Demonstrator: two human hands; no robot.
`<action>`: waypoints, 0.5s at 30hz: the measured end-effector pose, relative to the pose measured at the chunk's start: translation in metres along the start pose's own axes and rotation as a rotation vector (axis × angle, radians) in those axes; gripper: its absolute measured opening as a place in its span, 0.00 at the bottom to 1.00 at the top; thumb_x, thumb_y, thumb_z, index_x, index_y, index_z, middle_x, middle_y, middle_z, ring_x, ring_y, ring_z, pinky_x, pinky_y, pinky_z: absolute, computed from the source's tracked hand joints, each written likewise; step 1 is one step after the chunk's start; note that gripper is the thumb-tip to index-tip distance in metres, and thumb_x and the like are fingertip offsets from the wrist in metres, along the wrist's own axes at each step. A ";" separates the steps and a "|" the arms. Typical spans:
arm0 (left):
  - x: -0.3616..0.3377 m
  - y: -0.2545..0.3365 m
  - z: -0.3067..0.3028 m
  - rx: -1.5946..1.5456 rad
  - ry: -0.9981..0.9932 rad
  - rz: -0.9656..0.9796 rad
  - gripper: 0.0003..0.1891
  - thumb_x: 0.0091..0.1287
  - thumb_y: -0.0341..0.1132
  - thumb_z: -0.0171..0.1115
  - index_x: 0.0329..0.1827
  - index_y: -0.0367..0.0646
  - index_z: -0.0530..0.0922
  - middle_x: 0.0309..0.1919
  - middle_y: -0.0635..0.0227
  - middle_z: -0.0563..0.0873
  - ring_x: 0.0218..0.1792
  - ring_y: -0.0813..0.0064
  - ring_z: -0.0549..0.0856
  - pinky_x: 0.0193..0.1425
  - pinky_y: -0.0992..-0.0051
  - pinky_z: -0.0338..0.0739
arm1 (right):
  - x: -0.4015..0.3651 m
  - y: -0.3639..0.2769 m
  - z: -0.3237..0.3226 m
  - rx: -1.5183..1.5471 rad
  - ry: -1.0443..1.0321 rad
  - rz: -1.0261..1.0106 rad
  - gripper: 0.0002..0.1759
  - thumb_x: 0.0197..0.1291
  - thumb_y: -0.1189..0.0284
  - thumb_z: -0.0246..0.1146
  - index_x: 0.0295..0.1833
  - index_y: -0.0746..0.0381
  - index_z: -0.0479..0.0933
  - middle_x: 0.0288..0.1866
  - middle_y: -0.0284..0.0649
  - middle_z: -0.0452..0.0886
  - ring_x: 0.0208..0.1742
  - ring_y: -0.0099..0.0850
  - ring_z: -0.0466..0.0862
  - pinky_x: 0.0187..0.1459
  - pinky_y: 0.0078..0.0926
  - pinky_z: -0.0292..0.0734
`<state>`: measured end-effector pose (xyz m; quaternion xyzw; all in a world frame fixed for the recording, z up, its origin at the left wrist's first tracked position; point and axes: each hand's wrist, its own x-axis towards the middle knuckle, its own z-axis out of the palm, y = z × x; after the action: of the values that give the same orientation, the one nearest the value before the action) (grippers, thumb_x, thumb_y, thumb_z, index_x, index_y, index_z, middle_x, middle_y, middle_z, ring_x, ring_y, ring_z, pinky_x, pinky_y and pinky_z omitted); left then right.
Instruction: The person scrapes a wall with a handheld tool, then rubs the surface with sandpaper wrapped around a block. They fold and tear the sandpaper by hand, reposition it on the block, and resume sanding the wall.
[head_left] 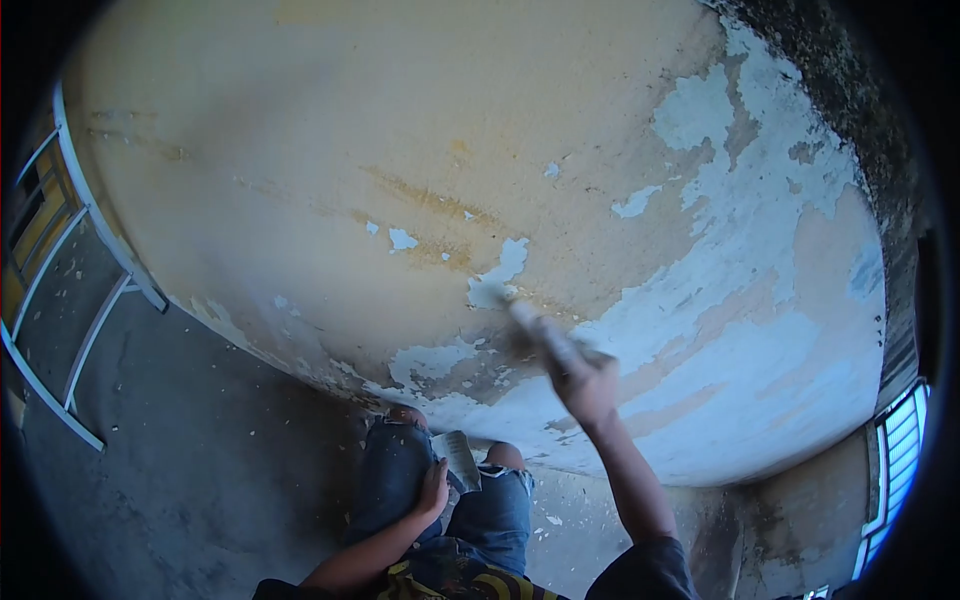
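My right hand is raised to the peeling wall and closed around a scraper. Motion blurs the scraper, and its tip is at the lower edge of a bare whitish patch in the cream paint. Low down, between my knees, my left hand grips a flat, greyish rectangular plate that looks like a wide filling knife. The plate's handle is hidden by the hand, and its upper face looks marked or dirty.
A white metal ladder-like frame stands at the left. Paint flakes lie on the grey floor. My knees in torn jeans are close to the wall's foot. A louvred window is at the right, below dark, mouldy wall.
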<state>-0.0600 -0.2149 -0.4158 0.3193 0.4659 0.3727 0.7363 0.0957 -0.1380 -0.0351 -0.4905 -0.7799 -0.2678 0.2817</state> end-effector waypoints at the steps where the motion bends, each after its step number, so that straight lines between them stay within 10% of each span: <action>1: 0.000 0.001 0.002 0.015 0.006 0.030 0.25 0.77 0.53 0.48 0.51 0.34 0.74 0.34 0.63 0.74 0.30 0.75 0.75 0.32 0.74 0.73 | -0.010 -0.007 0.004 -0.128 -0.220 -0.028 0.35 0.57 0.75 0.71 0.71 0.50 0.73 0.23 0.36 0.83 0.16 0.31 0.79 0.20 0.29 0.75; 4: 0.003 0.000 0.004 0.012 0.006 0.006 0.24 0.77 0.53 0.47 0.47 0.35 0.74 0.28 0.66 0.72 0.27 0.76 0.74 0.30 0.74 0.72 | -0.018 -0.011 0.010 -0.250 -0.404 -0.166 0.36 0.56 0.70 0.73 0.72 0.46 0.72 0.20 0.32 0.80 0.14 0.31 0.76 0.19 0.29 0.74; 8: 0.000 0.002 0.003 -0.020 0.031 0.027 0.24 0.77 0.52 0.48 0.45 0.36 0.74 0.27 0.66 0.72 0.25 0.75 0.73 0.29 0.73 0.71 | 0.003 0.004 -0.012 0.007 0.022 0.204 0.33 0.54 0.79 0.70 0.68 0.53 0.76 0.37 0.45 0.88 0.26 0.36 0.87 0.28 0.30 0.82; 10: -0.003 0.006 0.003 -0.026 0.035 0.024 0.23 0.77 0.52 0.48 0.44 0.36 0.74 0.28 0.66 0.72 0.25 0.75 0.73 0.29 0.73 0.71 | -0.008 0.003 0.011 0.053 0.024 0.103 0.33 0.55 0.76 0.71 0.68 0.50 0.75 0.34 0.42 0.88 0.25 0.35 0.86 0.27 0.31 0.81; 12: -0.004 0.008 0.006 -0.046 0.037 0.033 0.23 0.77 0.52 0.48 0.44 0.35 0.74 0.28 0.66 0.72 0.25 0.75 0.73 0.29 0.73 0.71 | -0.025 -0.010 0.019 -0.203 -0.531 -0.014 0.31 0.57 0.69 0.71 0.68 0.45 0.76 0.27 0.36 0.85 0.22 0.32 0.84 0.25 0.32 0.79; 15: 0.001 0.008 0.004 -0.021 0.028 0.017 0.24 0.78 0.52 0.48 0.45 0.34 0.74 0.30 0.65 0.73 0.27 0.74 0.74 0.31 0.73 0.72 | -0.029 -0.006 0.024 -0.138 -0.337 -0.100 0.34 0.57 0.69 0.71 0.70 0.42 0.74 0.17 0.31 0.76 0.14 0.27 0.76 0.17 0.30 0.72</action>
<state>-0.0580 -0.2108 -0.4084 0.3102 0.4696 0.3881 0.7298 0.0963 -0.1412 -0.0732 -0.5074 -0.8193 -0.2480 0.0991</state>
